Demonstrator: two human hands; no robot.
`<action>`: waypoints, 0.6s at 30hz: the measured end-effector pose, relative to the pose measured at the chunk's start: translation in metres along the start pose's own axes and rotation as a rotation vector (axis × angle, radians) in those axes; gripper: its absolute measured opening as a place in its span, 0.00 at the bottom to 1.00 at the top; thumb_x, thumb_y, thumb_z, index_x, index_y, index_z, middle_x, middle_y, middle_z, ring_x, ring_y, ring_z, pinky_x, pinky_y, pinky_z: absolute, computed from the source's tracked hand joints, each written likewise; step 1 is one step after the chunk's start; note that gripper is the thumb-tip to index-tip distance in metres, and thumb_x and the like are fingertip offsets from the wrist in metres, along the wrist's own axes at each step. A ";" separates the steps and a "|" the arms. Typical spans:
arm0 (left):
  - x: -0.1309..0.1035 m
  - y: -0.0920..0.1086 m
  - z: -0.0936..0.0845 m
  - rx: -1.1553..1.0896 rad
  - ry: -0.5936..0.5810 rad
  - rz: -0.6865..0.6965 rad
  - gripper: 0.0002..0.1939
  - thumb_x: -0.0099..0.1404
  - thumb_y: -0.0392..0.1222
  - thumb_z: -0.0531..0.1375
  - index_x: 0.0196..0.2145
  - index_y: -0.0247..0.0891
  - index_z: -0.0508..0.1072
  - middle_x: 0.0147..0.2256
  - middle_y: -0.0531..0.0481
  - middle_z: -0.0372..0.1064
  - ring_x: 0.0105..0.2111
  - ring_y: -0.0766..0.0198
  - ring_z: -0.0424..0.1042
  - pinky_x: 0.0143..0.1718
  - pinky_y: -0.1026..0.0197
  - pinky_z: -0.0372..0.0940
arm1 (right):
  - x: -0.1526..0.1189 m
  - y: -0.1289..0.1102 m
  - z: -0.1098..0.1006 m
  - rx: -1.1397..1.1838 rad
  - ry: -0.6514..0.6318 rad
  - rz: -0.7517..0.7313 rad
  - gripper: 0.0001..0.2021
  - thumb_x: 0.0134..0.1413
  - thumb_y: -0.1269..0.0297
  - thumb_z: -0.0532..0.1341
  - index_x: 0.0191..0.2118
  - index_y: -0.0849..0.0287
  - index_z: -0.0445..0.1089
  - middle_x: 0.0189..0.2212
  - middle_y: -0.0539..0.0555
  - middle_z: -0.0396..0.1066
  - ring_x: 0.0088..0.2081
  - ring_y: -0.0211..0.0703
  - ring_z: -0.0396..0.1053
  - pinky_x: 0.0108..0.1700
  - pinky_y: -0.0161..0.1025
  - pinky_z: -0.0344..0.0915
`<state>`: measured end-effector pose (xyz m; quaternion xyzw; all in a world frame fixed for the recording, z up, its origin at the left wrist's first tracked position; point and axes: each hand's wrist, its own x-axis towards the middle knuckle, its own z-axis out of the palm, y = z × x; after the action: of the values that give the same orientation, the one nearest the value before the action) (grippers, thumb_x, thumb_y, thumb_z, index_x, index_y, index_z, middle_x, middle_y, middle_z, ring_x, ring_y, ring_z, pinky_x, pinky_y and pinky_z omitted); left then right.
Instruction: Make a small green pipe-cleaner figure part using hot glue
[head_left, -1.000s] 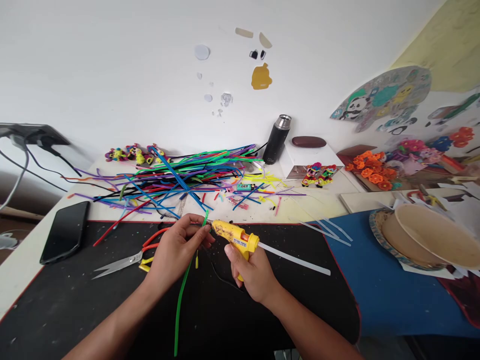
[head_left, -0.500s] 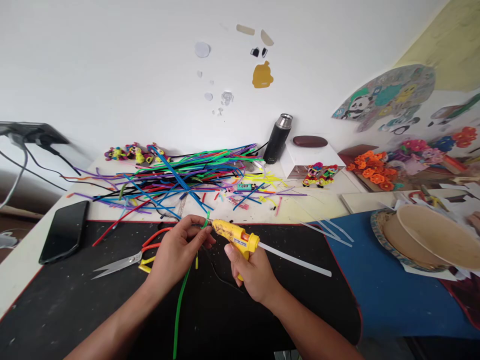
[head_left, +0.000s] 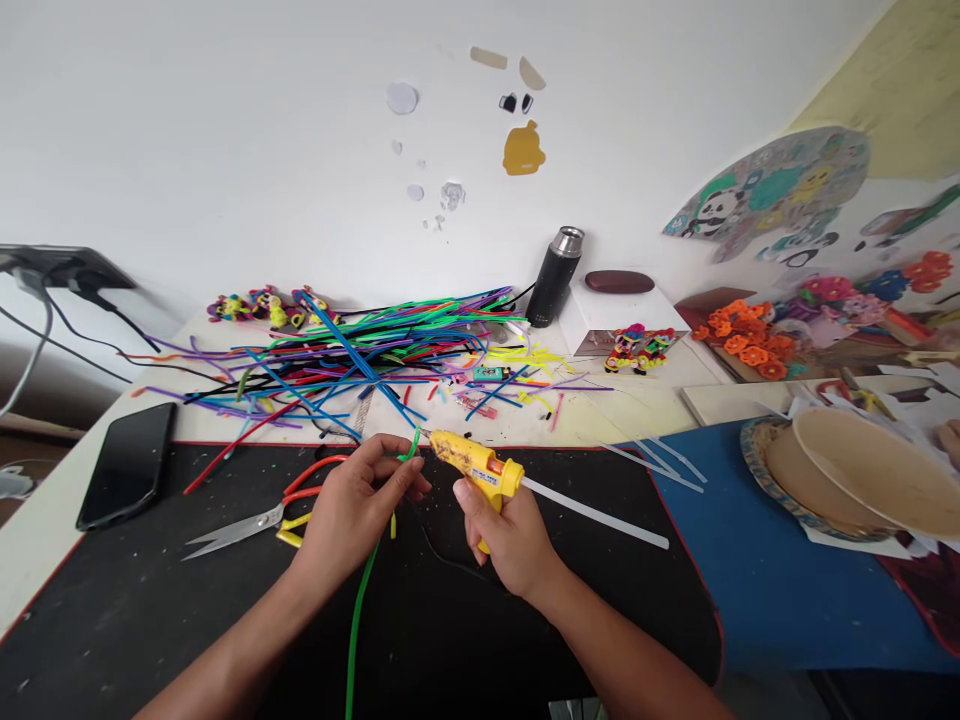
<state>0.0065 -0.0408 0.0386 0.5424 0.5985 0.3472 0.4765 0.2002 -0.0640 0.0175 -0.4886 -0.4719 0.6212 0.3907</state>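
Note:
My left hand (head_left: pixel 367 490) pinches a green pipe cleaner (head_left: pixel 360 610) between thumb and fingers; its short upper end pokes up above the fingertips and its long tail hangs down over the black mat. Wrapped round the handle of a yellow hot glue gun (head_left: pixel 471 462), my right hand (head_left: pixel 510 535) points the nozzle left, close by the pipe cleaner's upper end. Whether the two touch I cannot tell. A translucent glue stick (head_left: pixel 600 512) sticks out of the gun's back. A small yellow-green piece (head_left: pixel 394 525) shows below the left fingers.
Scissors (head_left: pixel 259 525) with red and yellow handles lie left of my left hand on the black mat (head_left: pixel 187 630). Beyond are a phone (head_left: pixel 127 465), a heap of pipe cleaners (head_left: pixel 375 345), a black thermos (head_left: pixel 555 278) and small figures (head_left: pixel 637 348). Bowls (head_left: pixel 862 475) stand at right.
The glue gun has shifted slightly right and up, its nozzle drawn a little back from my left fingers. My left hand keeps its pinch on the green pipe cleaner, nearly still.

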 end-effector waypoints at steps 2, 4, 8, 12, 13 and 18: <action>0.000 -0.001 0.000 -0.011 0.003 0.001 0.25 0.66 0.66 0.63 0.43 0.42 0.70 0.30 0.46 0.84 0.31 0.51 0.83 0.35 0.54 0.73 | 0.000 0.001 0.000 0.007 -0.001 -0.001 0.32 0.59 0.27 0.61 0.28 0.57 0.67 0.11 0.43 0.56 0.13 0.34 0.56 0.18 0.32 0.52; 0.000 -0.001 0.000 -0.017 0.008 0.000 0.25 0.66 0.66 0.64 0.43 0.42 0.70 0.28 0.47 0.84 0.31 0.50 0.84 0.35 0.54 0.74 | 0.000 0.002 -0.001 0.009 -0.002 0.000 0.32 0.59 0.28 0.61 0.29 0.57 0.68 0.11 0.43 0.56 0.13 0.34 0.56 0.18 0.32 0.51; -0.001 -0.003 -0.001 -0.012 0.009 -0.008 0.24 0.66 0.66 0.64 0.44 0.42 0.70 0.29 0.48 0.84 0.31 0.50 0.84 0.36 0.54 0.74 | 0.000 0.004 -0.001 0.008 -0.005 0.007 0.32 0.59 0.28 0.61 0.28 0.57 0.68 0.10 0.43 0.57 0.13 0.33 0.55 0.18 0.32 0.51; 0.000 -0.004 -0.002 -0.011 0.014 0.001 0.24 0.67 0.66 0.64 0.44 0.42 0.70 0.29 0.48 0.83 0.30 0.51 0.84 0.36 0.53 0.74 | 0.000 0.004 -0.001 0.005 -0.004 0.005 0.33 0.58 0.27 0.61 0.28 0.57 0.67 0.10 0.43 0.57 0.13 0.33 0.56 0.18 0.32 0.52; 0.000 -0.004 -0.002 -0.013 0.013 0.003 0.24 0.66 0.66 0.64 0.44 0.42 0.70 0.29 0.48 0.83 0.30 0.50 0.84 0.36 0.53 0.74 | 0.000 0.003 -0.001 0.005 -0.004 0.004 0.33 0.58 0.26 0.61 0.28 0.57 0.67 0.10 0.43 0.57 0.13 0.33 0.56 0.18 0.32 0.51; 0.000 -0.003 -0.002 -0.017 0.014 0.011 0.24 0.66 0.66 0.64 0.44 0.42 0.70 0.29 0.48 0.84 0.30 0.51 0.84 0.36 0.54 0.74 | -0.001 0.002 0.001 0.007 -0.003 0.018 0.34 0.55 0.25 0.61 0.27 0.56 0.66 0.10 0.43 0.56 0.13 0.33 0.55 0.17 0.32 0.51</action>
<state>0.0038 -0.0409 0.0365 0.5390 0.5958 0.3588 0.4751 0.1996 -0.0659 0.0157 -0.4908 -0.4659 0.6270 0.3860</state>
